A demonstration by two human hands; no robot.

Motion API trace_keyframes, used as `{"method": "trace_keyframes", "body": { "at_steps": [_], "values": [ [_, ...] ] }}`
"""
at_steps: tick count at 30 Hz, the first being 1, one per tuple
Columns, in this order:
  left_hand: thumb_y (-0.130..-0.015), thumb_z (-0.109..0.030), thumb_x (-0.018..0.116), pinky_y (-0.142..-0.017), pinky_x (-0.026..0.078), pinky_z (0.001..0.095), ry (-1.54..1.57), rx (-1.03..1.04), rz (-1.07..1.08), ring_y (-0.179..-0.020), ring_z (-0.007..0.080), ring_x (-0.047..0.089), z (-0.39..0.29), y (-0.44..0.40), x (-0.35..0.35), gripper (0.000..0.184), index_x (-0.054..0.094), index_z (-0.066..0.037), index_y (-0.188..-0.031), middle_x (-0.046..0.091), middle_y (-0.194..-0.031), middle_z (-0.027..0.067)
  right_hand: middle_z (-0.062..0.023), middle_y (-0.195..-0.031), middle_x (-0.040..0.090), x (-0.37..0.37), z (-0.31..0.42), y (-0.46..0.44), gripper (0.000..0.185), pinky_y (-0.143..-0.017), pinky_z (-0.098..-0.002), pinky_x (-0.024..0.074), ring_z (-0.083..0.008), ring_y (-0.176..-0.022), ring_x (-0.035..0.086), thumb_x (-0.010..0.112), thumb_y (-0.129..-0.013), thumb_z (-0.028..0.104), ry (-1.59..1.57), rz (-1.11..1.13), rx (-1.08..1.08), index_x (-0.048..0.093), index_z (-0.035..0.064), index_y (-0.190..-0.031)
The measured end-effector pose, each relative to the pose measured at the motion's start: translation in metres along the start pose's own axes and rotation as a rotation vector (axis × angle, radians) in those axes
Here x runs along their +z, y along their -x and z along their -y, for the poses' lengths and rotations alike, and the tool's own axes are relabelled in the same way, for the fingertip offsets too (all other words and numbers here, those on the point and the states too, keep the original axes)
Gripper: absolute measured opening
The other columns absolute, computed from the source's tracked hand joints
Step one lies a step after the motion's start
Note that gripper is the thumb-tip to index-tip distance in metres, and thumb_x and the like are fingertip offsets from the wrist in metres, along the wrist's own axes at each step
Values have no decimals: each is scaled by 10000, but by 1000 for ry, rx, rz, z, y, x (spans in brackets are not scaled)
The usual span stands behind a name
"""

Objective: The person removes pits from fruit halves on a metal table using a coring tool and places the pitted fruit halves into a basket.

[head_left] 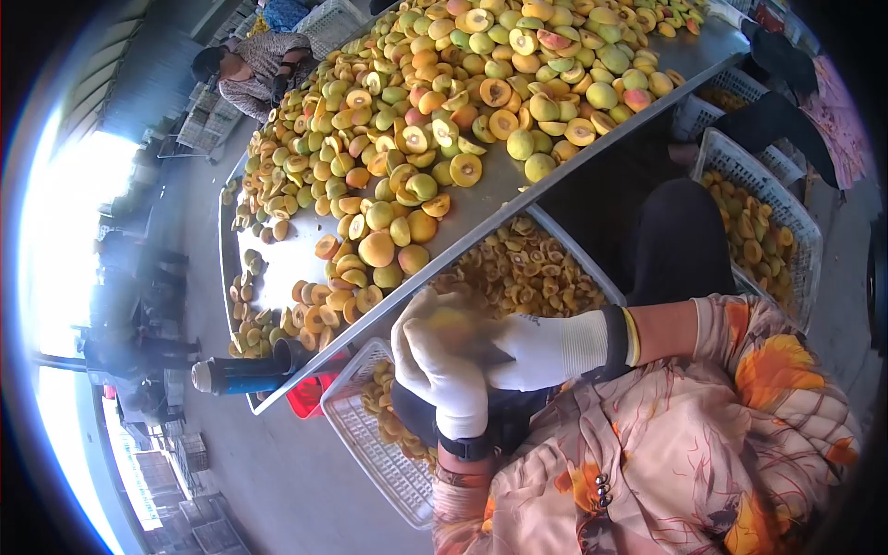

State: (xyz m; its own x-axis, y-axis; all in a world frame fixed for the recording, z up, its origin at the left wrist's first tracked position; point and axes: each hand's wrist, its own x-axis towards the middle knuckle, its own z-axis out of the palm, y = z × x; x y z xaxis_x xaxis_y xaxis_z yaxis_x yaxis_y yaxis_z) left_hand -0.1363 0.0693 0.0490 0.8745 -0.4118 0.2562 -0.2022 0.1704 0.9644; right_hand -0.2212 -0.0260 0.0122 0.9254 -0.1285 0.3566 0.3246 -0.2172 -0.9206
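Note:
My left hand [433, 365], in a white glove with a dark watch at the wrist, is curled round a yellow peach [453, 326], which is blurred. My right hand [532, 350], also white-gloved, presses in from the right with its fingers closed against the fruit. Its fingertips are smeared, and whether they hold a tool cannot be made out. Both hands meet above my lap, just off the edge of a metal table [481, 211]. On that table lies a big heap of peaches [407, 139], many halved, some with stones showing.
Beneath the table edge is a crate of cut peach pieces [527, 268]. A white crate [356, 462] stands below left, another [805, 240] at right. A red container [310, 398] and a blue cylinder [242, 375] are near the table corner. Co-workers [264, 69] sit across and at upper right.

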Motion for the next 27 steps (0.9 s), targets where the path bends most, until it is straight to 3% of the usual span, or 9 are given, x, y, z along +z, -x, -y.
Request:
{"method": "trace_keyframes", "body": {
  "at_steps": [3, 5, 9, 11, 14, 16, 19, 23, 27],
  "values": [
    [-1083, -409, 461, -654, 554, 328, 41, -39, 12, -701, 211, 662, 2, -6, 1, 475, 646, 24, -1146, 713, -898, 163, -232, -956, 691, -1, -14, -8, 287, -782, -438, 550, -390, -892, 687, 612, -920, 133, -8, 48, -128, 591, -43, -1146],
    [-1078, -416, 468, -638, 549, 328, 52, -23, 57, -681, 211, 657, 5, -12, 1, 479, 652, 23, -1130, 712, -885, 162, -200, -869, 688, -1, -19, -9, 256, -687, -416, 562, -347, -765, 701, 612, -918, 137, -17, 9, -193, 605, -44, -1098],
    [-1067, -436, 487, -645, 544, 323, 60, -36, 169, -687, 212, 654, 8, -23, 0, 494, 665, 24, -1101, 710, -880, 161, -91, -685, 597, -28, 7, -6, 163, -469, -336, 498, -185, -516, 602, 602, -910, 137, -344, 308, 437, 596, -18, -962],
    [-1062, -444, 497, -653, 539, 316, 63, -74, 191, -692, 210, 653, 6, -24, 3, 501, 669, 26, -1088, 710, -878, 161, -45, -632, 545, -37, 13, -8, 134, -394, -298, 444, -116, -447, 533, 598, -904, 134, -532, 356, 552, 580, 1, -910],
    [-1056, -442, 511, -664, 530, 303, 75, -102, 196, -699, 201, 652, 3, -25, 9, 498, 672, 29, -1075, 712, -877, 162, -48, -628, 549, -45, 13, -9, 129, -404, -297, 442, -126, -456, 537, 602, -896, 132, -547, 394, 598, 563, 10, -880],
    [-1056, -429, 517, -669, 524, 293, 53, -83, 221, -700, 196, 651, 11, -25, 9, 485, 673, 31, -1068, 715, -880, 166, -43, -611, 535, -45, -1, -9, 133, -400, -290, 426, -128, -447, 524, 604, -894, 142, -341, 350, 381, 568, 14, -879],
    [-1058, -411, 524, -662, 517, 283, -1, -18, 358, -727, 192, 651, 15, -29, 2, 472, 669, 38, -1061, 723, -896, 173, -30, -584, 507, -51, -5, -5, 134, -389, -277, 390, -120, -429, 487, 603, -887, 150, -285, 388, 359, 559, 29, -853],
    [-1059, -435, 510, -656, 528, 326, 147, -119, 314, -695, 210, 631, 7, -26, 16, 495, 654, 36, -1015, 697, -826, 163, 3, -554, 446, -57, 19, -2, 136, -366, -260, 318, -98, -404, 408, 597, -877, 154, -739, 473, 603, 526, 66, -803],
    [-1051, -465, 504, -647, 523, 355, 172, -172, 263, -655, 217, 610, 3, -22, 28, 524, 635, 35, -967, 668, -756, 163, 35, -526, 363, -62, 23, 0, 199, -355, -253, 263, -77, -389, 333, 589, -874, 148, -880, 490, 661, 479, 98, -716]
  ]
}}
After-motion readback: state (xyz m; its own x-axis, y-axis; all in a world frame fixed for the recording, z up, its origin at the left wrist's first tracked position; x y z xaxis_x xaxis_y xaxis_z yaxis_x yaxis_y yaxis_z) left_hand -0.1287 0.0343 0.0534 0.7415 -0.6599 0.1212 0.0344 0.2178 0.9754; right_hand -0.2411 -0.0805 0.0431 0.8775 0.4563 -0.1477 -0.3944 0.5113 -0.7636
